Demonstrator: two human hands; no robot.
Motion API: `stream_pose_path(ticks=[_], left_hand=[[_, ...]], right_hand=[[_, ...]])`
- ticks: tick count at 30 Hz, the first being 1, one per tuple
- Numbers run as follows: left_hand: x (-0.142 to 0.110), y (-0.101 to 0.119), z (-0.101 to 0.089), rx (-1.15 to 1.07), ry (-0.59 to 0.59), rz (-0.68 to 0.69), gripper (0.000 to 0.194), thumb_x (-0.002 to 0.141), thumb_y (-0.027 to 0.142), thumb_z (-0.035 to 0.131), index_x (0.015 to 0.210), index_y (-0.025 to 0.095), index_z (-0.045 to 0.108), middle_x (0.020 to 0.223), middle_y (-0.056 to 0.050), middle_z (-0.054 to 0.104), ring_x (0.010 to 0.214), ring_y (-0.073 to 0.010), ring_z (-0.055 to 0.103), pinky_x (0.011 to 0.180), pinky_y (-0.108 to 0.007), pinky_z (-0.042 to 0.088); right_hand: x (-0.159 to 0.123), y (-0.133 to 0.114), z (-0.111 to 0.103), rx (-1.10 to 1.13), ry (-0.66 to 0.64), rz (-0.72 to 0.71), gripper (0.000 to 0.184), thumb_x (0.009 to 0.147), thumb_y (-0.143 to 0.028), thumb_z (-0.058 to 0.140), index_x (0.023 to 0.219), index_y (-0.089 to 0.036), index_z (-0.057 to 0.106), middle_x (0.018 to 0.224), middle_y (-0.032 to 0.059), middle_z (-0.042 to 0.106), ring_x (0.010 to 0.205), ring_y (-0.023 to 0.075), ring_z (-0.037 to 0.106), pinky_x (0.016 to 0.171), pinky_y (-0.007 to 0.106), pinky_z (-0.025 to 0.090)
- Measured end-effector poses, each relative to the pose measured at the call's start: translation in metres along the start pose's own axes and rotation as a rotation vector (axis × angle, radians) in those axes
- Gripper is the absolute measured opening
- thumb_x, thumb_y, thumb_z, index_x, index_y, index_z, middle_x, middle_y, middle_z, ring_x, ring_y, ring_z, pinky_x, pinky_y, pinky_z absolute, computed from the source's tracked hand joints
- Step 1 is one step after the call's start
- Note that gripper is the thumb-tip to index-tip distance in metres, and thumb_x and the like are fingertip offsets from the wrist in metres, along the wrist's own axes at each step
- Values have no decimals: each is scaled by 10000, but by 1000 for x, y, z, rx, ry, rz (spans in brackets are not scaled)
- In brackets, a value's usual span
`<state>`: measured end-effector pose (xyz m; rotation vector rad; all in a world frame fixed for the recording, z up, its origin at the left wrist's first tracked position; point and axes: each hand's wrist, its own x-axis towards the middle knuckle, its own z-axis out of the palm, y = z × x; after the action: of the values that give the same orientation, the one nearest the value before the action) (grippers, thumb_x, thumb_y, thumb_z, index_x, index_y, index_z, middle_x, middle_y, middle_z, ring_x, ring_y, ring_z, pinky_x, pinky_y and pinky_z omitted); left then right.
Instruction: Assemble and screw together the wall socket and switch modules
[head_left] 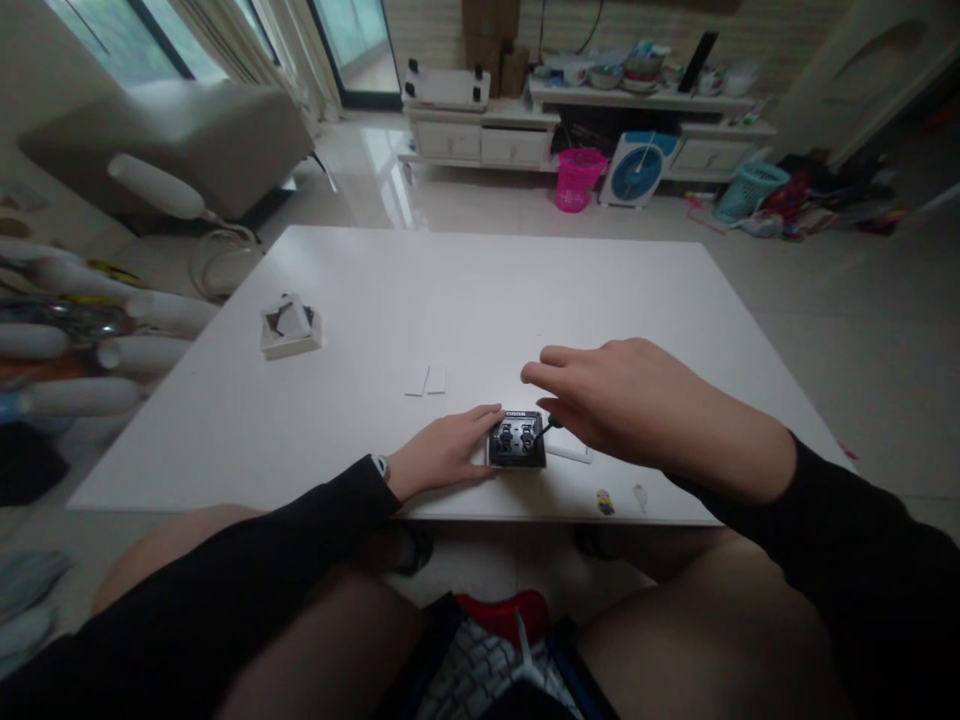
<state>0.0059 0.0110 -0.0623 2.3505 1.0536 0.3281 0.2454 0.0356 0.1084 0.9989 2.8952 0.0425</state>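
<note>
A black wall switch module (517,440) with metal parts on its upper face lies on the white table near the front edge. My left hand (448,450) grips it from its left side, thumb and fingers closed against it. From the right, my right hand (611,395) is closed on a thin dark screwdriver (548,426); its handle is mostly hidden in the palm. The screwdriver's tip meets the right part of the module. A white frame (571,449) lies partly under my right hand. Two white rocker plates (436,380) lie beyond my left hand.
A small white open box (291,332) with parts in it stands at the table's (360,290) left. Near the front edge lie a small yellow figure sticker (604,501) and a pale small piece (640,497). Beyond the table are a pink basket (577,180) and a blue fan (636,172).
</note>
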Motion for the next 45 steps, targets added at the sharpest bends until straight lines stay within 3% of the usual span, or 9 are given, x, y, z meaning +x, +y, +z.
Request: stream_pose_path(ticks=[4,9,15,24,31,34,36,40,45], left_hand=[[1,0,0,9,14,11,743,879,382,739,1516,197,406,1537,-170,539,1383,-339,578,1127,-471,506],[1,1,-1,-14,-2,9,718,879,372,732,1507,209,423,1537,-158,543,1357,-330,599,1110,-466,519],[0,0,1,-5,19,21,744,864,368,729,1517,211,407,1546,-168,530,1361,-353,591,1113,-502,514],[1,4,-3,-25,-6,6,712,875,322,733,1510,217,426,1526,-159,547,1345,-329,601,1096,-471,521],[1,0,1,-20,15,25,743,869,361,741,1514,171,426,1558,-195,516,1353,-364,601,1095,-487,529],[1,-2,3,-15,22,36,754,854,329,749,1516,169,424,1565,-196,511,1360,-360,597,1098,-473,528],[1,-3,5,-20,30,41,750,854,315,743,1519,180,425,1574,-189,506,1369,-356,589,1105,-472,523],[2,-4,7,-52,59,50,736,860,338,735,1521,211,437,1551,-170,538,1342,-346,609,1080,-469,534],[3,-1,8,-54,53,36,718,847,376,755,1484,204,471,1496,-166,580,1299,-342,633,1055,-459,545]], right_hand=[[-1,1,-5,122,-29,-137,153,902,-193,623,1054,-209,623,1012,66,687,852,211,599,619,313,282],[2,1,-4,108,-17,-50,125,981,-222,538,1055,-201,637,957,58,677,730,179,566,620,314,284],[0,1,-8,176,-23,-168,118,874,-175,625,988,-203,637,995,81,679,911,243,593,690,326,361],[-1,2,-1,261,24,-71,152,994,-217,545,1128,-197,614,971,61,693,765,180,611,651,297,363],[-31,13,-26,432,286,134,213,951,-329,619,1147,-250,596,1026,61,708,887,254,655,757,375,489],[-41,23,-10,513,318,252,245,963,-279,572,1204,-257,532,1093,84,671,944,273,646,793,402,509],[-43,30,13,562,242,283,240,959,-207,530,1196,-242,511,1034,72,656,882,245,631,766,381,501],[-36,35,65,609,119,164,133,861,-135,570,973,-206,582,897,33,624,798,195,578,732,323,455],[-25,28,111,613,-102,104,56,934,-187,599,897,-176,639,854,29,633,753,166,573,704,285,417]])
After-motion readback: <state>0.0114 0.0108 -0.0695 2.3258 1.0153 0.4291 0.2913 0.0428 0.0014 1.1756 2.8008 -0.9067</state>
